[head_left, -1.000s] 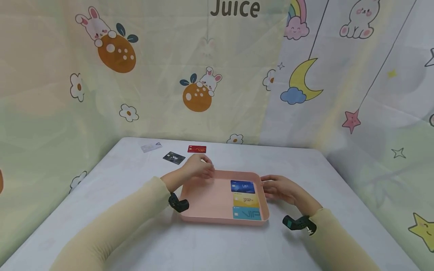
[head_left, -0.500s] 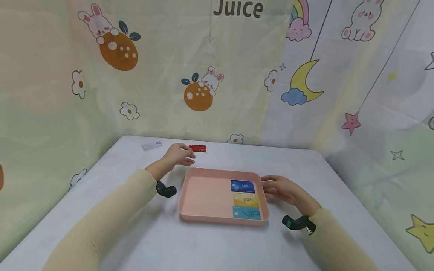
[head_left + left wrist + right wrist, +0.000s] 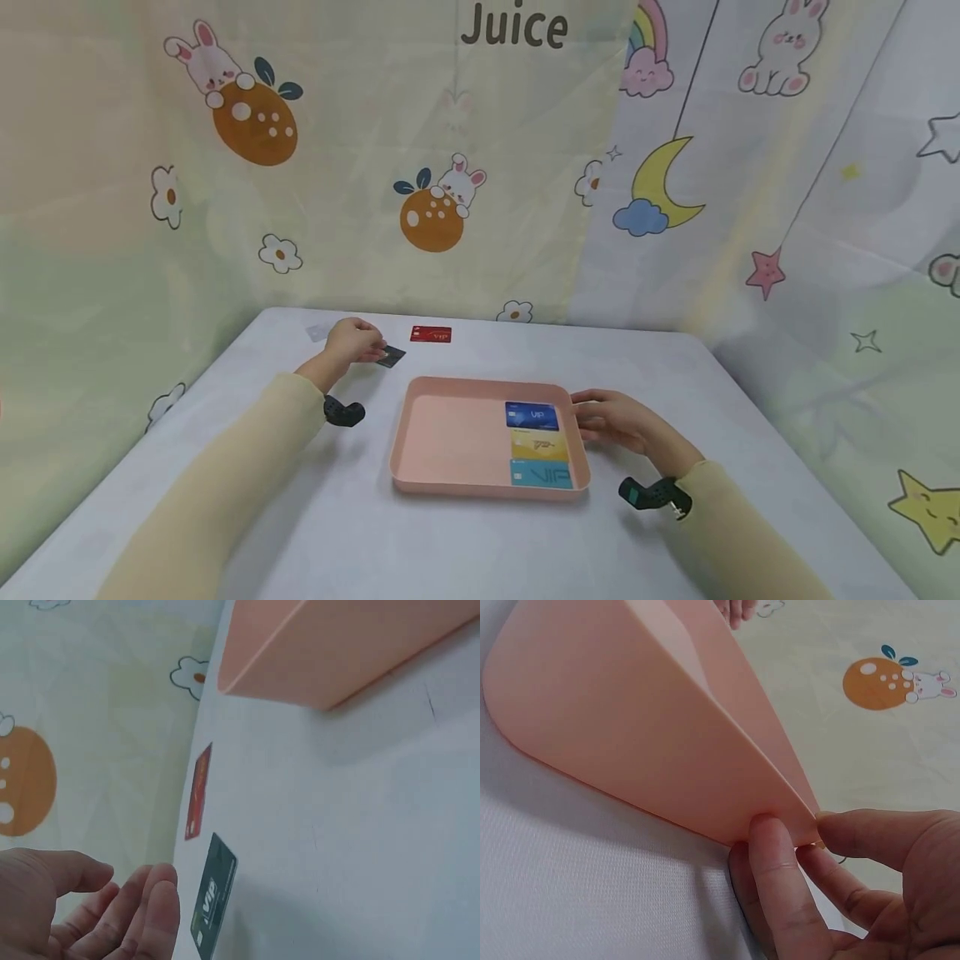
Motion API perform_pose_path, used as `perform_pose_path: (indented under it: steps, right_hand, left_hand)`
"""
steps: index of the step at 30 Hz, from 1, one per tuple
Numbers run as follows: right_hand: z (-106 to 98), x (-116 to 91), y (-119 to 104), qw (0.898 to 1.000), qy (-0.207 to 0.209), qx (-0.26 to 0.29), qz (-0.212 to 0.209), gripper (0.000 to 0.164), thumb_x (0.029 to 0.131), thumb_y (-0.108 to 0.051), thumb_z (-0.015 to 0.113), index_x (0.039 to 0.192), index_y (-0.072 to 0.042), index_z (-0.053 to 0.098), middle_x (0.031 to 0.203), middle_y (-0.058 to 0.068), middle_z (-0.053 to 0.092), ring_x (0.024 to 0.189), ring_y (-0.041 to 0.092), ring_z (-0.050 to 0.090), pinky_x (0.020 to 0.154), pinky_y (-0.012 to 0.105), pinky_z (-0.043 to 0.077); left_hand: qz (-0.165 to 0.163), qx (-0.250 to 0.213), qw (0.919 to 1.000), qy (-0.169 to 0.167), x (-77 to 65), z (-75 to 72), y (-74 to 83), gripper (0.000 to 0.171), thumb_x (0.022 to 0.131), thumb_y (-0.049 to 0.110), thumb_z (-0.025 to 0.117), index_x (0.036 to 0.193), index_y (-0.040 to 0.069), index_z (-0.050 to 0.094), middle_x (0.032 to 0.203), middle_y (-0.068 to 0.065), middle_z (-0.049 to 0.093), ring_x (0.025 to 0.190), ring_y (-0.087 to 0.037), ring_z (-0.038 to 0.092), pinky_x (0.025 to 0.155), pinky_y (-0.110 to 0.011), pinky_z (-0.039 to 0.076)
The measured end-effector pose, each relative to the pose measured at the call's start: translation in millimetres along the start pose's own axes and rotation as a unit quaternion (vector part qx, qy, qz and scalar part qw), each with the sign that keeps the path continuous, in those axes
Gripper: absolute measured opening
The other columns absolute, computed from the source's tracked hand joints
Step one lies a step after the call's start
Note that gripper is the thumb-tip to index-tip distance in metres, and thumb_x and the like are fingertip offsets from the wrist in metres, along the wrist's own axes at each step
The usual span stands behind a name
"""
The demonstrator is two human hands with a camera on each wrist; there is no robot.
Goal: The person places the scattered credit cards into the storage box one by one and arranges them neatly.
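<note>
In the head view my left hand [image 3: 354, 341] is over the far left of the table, overlapping part of a black VIP card [image 3: 391, 357]. The left wrist view shows that card [image 3: 214, 898] flat on the table, just beyond the fingertips, with the thumb and fingers apart and nothing between them. My right hand [image 3: 617, 422] rests at the right side of a pink tray [image 3: 450, 488]. In the right wrist view its fingertips touch the tray's outer wall [image 3: 630, 720], and the thumb tip is at the rim near a corner. Blue, gold and teal cards [image 3: 542, 474] lie along the tray's right side.
A red VIP card [image 3: 431, 334] lies near the table's back edge. Behind my left hand a pale, see-through card [image 3: 317, 333] is partly covered. Printed cloth [image 3: 337, 183] hangs behind and beside the white table [image 3: 480, 550].
My left hand has moved left and back from over the tray to the black card, passing near the red card. My right hand stays at the tray's side.
</note>
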State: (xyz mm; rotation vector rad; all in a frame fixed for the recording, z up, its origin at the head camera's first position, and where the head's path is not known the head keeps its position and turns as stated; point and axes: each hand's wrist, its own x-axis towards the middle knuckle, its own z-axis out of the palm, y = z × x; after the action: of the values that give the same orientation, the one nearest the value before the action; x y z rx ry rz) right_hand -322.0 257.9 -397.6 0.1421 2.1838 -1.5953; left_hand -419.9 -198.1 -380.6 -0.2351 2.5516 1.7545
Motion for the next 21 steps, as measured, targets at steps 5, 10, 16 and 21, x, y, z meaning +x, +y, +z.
perform_pose_path:
  steps: [5, 10, 16, 21]
  right_hand:
    - [1, 1, 2, 1.000, -0.001, 0.003, 0.002, 0.056, 0.102, -0.016, 0.062, 0.151, 0.001, 0.042, 0.133, 0.021, 0.063, 0.097, 0.021, 0.069, 0.082, 0.027, 0.062]
    - [2, 3, 3, 1.000, -0.001, 0.001, 0.001, 0.056, 0.102, -0.016, 0.063, 0.151, 0.001, 0.042, 0.135, 0.021, 0.063, 0.098, 0.021, 0.070, 0.083, 0.028, 0.062]
    - [2, 4, 1, 1.000, 0.008, -0.001, 0.007, 0.056, 0.101, -0.016, 0.064, 0.151, 0.000, 0.043, 0.135, 0.022, 0.063, 0.098, 0.021, 0.071, 0.083, 0.029, 0.062]
    - [0, 5, 2, 1.000, 0.011, 0.001, 0.008, 0.057, 0.101, -0.017, 0.064, 0.151, 0.000, 0.042, 0.137, 0.022, 0.061, 0.100, 0.022, 0.071, 0.084, 0.030, 0.062]
  left_hand:
    - [0.000, 0.064, 0.9975, 0.030, 11.0, -4.5, -12.8, 0.031, 0.096, 0.010, 0.058, 0.122, -0.007, 0.057, 0.107, -0.019, 0.066, 0.064, -0.007, 0.064, 0.061, -0.017, 0.058]
    - [0.031, 0.150, 0.9862, 0.061, 18.5, -11.6, -21.0, 0.027, 0.093, 0.013, 0.058, 0.113, -0.006, 0.062, 0.091, -0.013, 0.067, 0.053, -0.003, 0.057, 0.052, -0.016, 0.050]
    - [0.079, 0.248, 0.9632, 0.069, 18.5, -12.1, -24.1, 0.028, 0.094, 0.018, 0.058, 0.108, -0.007, 0.061, 0.086, -0.014, 0.069, 0.070, -0.018, 0.063, 0.063, -0.027, 0.051]
    - [0.102, 0.336, 0.9346, 0.055, 11.9, 1.2, -18.8, 0.047, 0.099, 0.027, 0.059, 0.117, -0.016, 0.054, 0.116, -0.033, 0.059, 0.101, -0.042, 0.061, 0.091, -0.052, 0.053]
